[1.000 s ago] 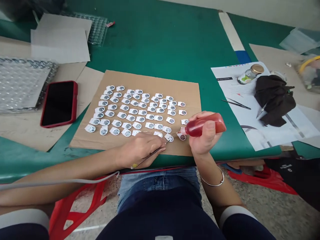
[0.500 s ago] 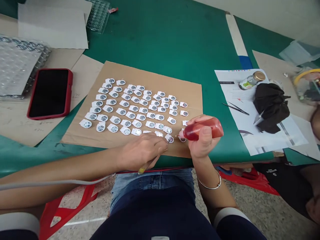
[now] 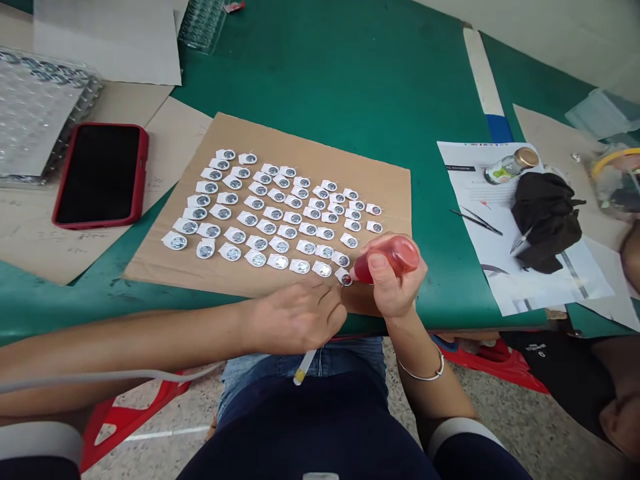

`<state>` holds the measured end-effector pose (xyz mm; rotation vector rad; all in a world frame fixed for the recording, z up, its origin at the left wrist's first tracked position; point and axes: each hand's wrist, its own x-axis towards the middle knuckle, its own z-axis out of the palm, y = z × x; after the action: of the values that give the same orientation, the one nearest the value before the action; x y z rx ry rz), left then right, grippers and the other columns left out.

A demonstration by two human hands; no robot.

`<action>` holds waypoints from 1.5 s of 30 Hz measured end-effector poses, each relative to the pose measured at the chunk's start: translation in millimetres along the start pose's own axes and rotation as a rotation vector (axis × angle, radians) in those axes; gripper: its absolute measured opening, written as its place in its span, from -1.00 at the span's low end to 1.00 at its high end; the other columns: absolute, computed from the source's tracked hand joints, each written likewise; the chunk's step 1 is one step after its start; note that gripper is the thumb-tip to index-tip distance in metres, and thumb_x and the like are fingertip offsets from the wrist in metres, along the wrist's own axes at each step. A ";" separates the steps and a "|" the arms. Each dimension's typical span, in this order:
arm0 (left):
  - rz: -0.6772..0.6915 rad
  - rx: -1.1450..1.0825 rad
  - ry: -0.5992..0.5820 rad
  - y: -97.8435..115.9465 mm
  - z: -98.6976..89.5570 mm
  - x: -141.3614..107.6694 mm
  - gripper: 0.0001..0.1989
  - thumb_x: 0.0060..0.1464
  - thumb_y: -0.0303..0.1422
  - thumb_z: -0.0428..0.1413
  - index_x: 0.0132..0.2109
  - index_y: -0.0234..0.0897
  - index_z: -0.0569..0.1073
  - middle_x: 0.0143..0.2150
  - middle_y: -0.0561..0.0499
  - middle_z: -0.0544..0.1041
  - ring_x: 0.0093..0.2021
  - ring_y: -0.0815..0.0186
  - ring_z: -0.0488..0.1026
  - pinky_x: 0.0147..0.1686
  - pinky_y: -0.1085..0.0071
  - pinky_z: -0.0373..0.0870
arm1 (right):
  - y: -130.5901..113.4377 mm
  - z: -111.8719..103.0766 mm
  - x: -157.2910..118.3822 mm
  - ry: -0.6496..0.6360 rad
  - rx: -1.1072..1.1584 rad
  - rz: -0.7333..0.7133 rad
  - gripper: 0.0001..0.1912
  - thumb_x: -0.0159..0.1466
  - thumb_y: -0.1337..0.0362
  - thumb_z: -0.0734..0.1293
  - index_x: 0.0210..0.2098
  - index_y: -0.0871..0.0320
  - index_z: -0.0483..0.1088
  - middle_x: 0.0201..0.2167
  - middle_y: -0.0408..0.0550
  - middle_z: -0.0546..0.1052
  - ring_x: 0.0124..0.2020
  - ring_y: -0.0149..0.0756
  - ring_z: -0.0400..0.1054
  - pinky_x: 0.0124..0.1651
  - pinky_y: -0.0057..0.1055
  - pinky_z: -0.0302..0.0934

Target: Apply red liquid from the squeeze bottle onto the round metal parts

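Rows of small round metallic badges on white paper tabs (image 3: 277, 243) lie on a brown cardboard sheet (image 3: 170, 273). Over the sheet's front edge, my left hand (image 3: 300, 319) is closed round a slim pen-like tool with a yellow end (image 3: 305, 369), whose kind I cannot make out. My right hand (image 3: 395, 290) grips a squeeze bottle of red liquid (image 3: 386, 260), tilted with its nozzle down to the left. Both the nozzle and my left fingertips are close to one badge (image 3: 344, 277) in the nearest row. Whether the nozzle touches it I cannot tell.
On the left lie a red-cased phone (image 3: 100, 175) and a clear blister tray (image 3: 35, 127). To the right, a printed sheet (image 3: 467, 187) bears tweezers (image 3: 477, 221), a small jar (image 3: 510, 167) and a black cloth (image 3: 545, 217). Another person (image 3: 560, 380) sits at the right.
My left hand has moved slightly right, and its tool's yellow end has swung down and right. The bottle has tipped steeper, its nozzle end lower by the badge. The view has shifted slightly.
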<state>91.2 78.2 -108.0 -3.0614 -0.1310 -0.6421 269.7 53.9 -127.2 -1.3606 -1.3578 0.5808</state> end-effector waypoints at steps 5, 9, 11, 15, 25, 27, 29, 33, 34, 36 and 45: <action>-0.005 0.006 -0.028 0.4 0.0 -1.2 -0.84 0.13 -0.55 -0.07 -0.38 -0.40 0.35 -0.43 -0.12 0.44 -0.31 0.23 0.41 -0.25 0.28 0.39 | 1.5 0.8 -0.4 0.018 -0.015 0.005 -0.81 0.13 0.15 0.28 -0.37 0.16 0.31 -0.45 -0.11 0.42 -0.44 -0.40 0.36 -0.37 -0.37 0.31; -0.007 0.015 -0.052 1.0 0.1 -2.3 -0.83 0.13 -0.55 -0.07 -0.37 -0.39 0.37 -0.44 -0.10 0.43 -0.34 0.23 0.39 -0.27 0.29 0.36 | 2.5 1.6 -0.8 0.040 -0.020 0.023 -0.79 0.13 0.13 0.28 -0.38 0.16 0.31 -0.45 -0.11 0.42 -0.43 -0.40 0.35 -0.36 -0.36 0.31; -0.011 0.010 -0.052 1.0 0.3 -2.5 -0.83 0.14 -0.54 -0.07 -0.37 -0.38 0.37 -0.44 -0.10 0.43 -0.35 0.24 0.39 -0.27 0.30 0.35 | 2.3 2.1 -0.6 0.049 -0.012 0.024 -0.79 0.12 0.14 0.29 -0.37 0.16 0.32 -0.46 -0.12 0.41 -0.44 -0.41 0.35 -0.36 -0.36 0.30; -0.027 -0.002 -0.066 0.6 0.7 -2.2 -0.82 0.16 -0.52 -0.09 -0.38 -0.36 0.35 -0.43 -0.08 0.43 -0.35 0.25 0.38 -0.25 0.33 0.33 | 1.7 2.3 0.2 0.052 -0.020 0.020 -0.81 0.13 0.15 0.28 -0.37 0.15 0.31 -0.44 -0.11 0.41 -0.43 -0.41 0.34 -0.35 -0.37 0.30; -0.031 0.000 -0.060 1.0 3.0 -4.4 -0.83 0.15 -0.53 -0.08 -0.38 -0.35 0.34 -0.42 -0.07 0.43 -0.35 0.25 0.36 -0.27 0.33 0.32 | 4.7 0.8 -0.3 0.060 -0.052 0.017 -0.80 0.14 0.15 0.27 -0.35 0.16 0.31 -0.44 -0.11 0.41 -0.42 -0.40 0.36 -0.32 -0.35 0.31; -0.027 -0.001 -0.053 0.8 3.2 -4.4 -0.84 0.15 -0.53 -0.08 -0.37 -0.36 0.34 -0.41 -0.09 0.43 -0.33 0.24 0.38 -0.26 0.31 0.33 | 5.1 0.6 -0.2 0.069 -0.048 0.024 -0.80 0.14 0.15 0.28 -0.35 0.16 0.31 -0.45 -0.11 0.41 -0.42 -0.40 0.36 -0.32 -0.35 0.31; -0.024 -0.016 -0.046 0.6 3.5 -4.4 -0.86 0.14 -0.54 -0.06 -0.36 -0.38 0.34 -0.40 -0.11 0.43 -0.31 0.23 0.39 -0.25 0.30 0.34 | 5.4 0.4 0.0 0.076 -0.050 0.021 -0.79 0.14 0.15 0.28 -0.35 0.17 0.31 -0.44 -0.10 0.41 -0.42 -0.39 0.36 -0.31 -0.34 0.31; -0.035 -0.071 -0.029 0.4 4.2 -4.7 -0.88 0.13 -0.56 -0.05 -0.36 -0.40 0.34 -0.41 -0.14 0.43 -0.25 0.19 0.40 -0.24 0.28 0.36 | 5.7 -0.1 0.5 0.096 -0.052 0.012 -0.79 0.13 0.13 0.29 -0.37 0.16 0.32 -0.43 -0.11 0.41 -0.41 -0.39 0.36 -0.30 -0.34 0.31; -0.042 -0.084 -0.024 0.3 4.3 -4.9 -0.87 0.14 -0.56 -0.05 -0.36 -0.40 0.34 -0.41 -0.13 0.42 -0.25 0.19 0.40 -0.24 0.29 0.36 | 5.7 -0.2 0.6 0.102 -0.050 0.009 -0.79 0.13 0.14 0.29 -0.37 0.16 0.32 -0.43 -0.11 0.41 -0.41 -0.40 0.36 -0.31 -0.34 0.31; -0.061 -0.106 -0.019 -0.2 4.4 -5.1 -0.86 0.15 -0.55 -0.07 -0.36 -0.38 0.33 -0.42 -0.11 0.42 -0.27 0.22 0.39 -0.25 0.31 0.35 | 5.6 -0.4 0.7 0.115 -0.045 0.000 -0.79 0.12 0.14 0.30 -0.37 0.16 0.32 -0.43 -0.11 0.41 -0.42 -0.40 0.36 -0.31 -0.35 0.31; -0.117 -0.180 -0.108 -3.9 2.3 -4.4 -0.79 0.18 -0.54 -0.13 -0.39 -0.37 0.32 -0.40 -0.10 0.39 -0.33 0.26 0.33 -0.32 0.35 0.30 | 5.0 -2.9 1.2 0.138 -0.067 -0.018 -0.78 0.11 0.13 0.32 -0.38 0.17 0.32 -0.43 -0.12 0.41 -0.41 -0.41 0.35 -0.30 -0.36 0.31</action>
<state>87.8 81.8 -111.9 -3.2838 -0.2692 -0.5187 274.6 55.1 -130.4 -1.4148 -1.2857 0.4248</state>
